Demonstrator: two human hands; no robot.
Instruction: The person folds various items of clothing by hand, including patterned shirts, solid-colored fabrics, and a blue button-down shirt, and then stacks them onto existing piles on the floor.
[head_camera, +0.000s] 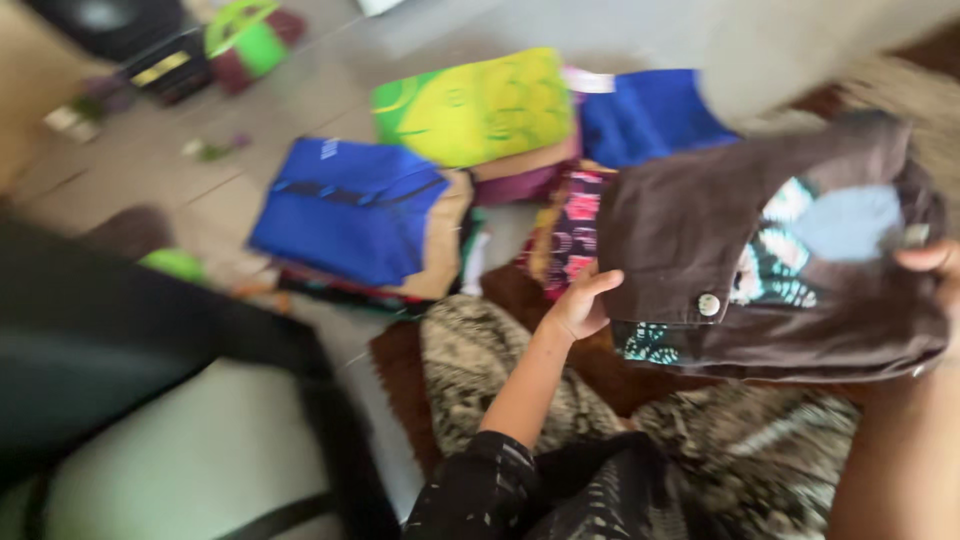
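Note:
I hold a folded dark brown garment with a white button and a teal and white patterned lining in front of me at the right. My left hand grips its lower left edge. At the garment's right edge my right hand holds on, partly cut off by the frame. Below the garment lies a grey and cream patterned cloth over my lap.
Piles of folded clothes lie on the grey floor: a blue one, a yellow-green one, another blue one and a pink patterned one. A dark chair fills the lower left. A green and red container stands far back.

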